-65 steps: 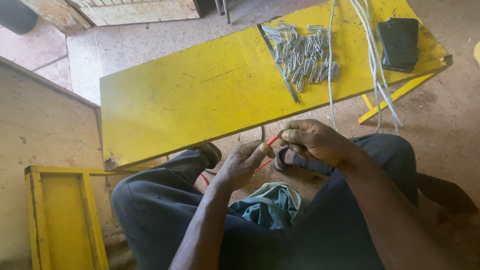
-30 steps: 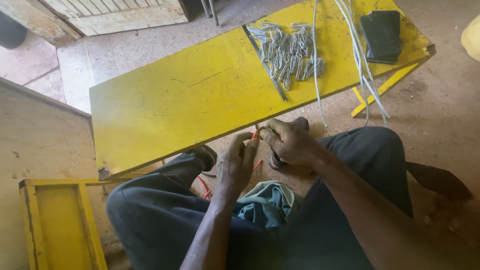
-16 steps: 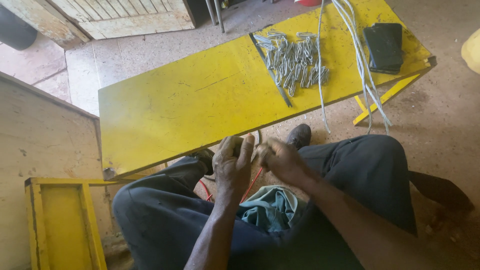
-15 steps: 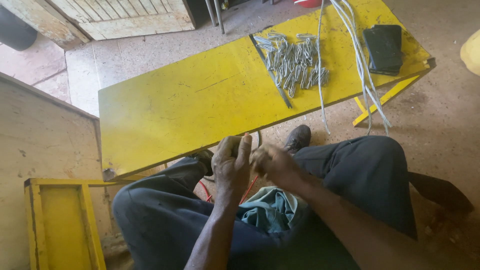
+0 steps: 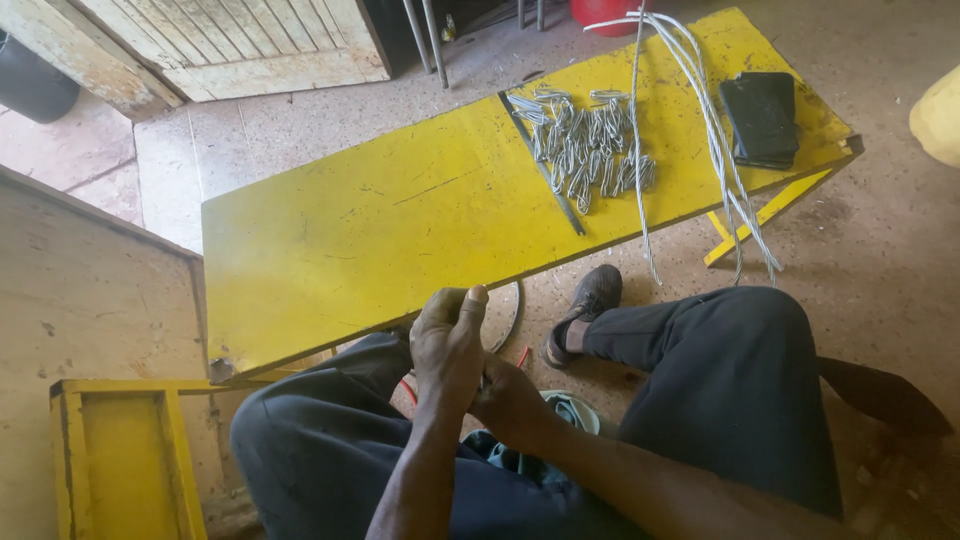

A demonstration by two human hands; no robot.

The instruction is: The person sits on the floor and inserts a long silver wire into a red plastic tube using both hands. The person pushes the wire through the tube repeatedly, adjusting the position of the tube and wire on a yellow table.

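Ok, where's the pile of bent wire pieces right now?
In the head view, the pile of bent wire pieces lies on the yellow board, toward its far right, between a dark flat bar and white cables.

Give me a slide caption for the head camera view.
Seated person's left hand and right hand meet over the lap, below a yellow board carrying bent wire pieces.

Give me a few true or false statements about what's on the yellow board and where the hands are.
1. A pile of bent wire pieces lies on the yellow board. True.
2. The black wallet-like thing sits on the floor. False: it lies on the board's far end.
3. The left hand and right hand are together over the lap. True.
4. The white wires are coiled in the yellow box. False: they drape across the board.
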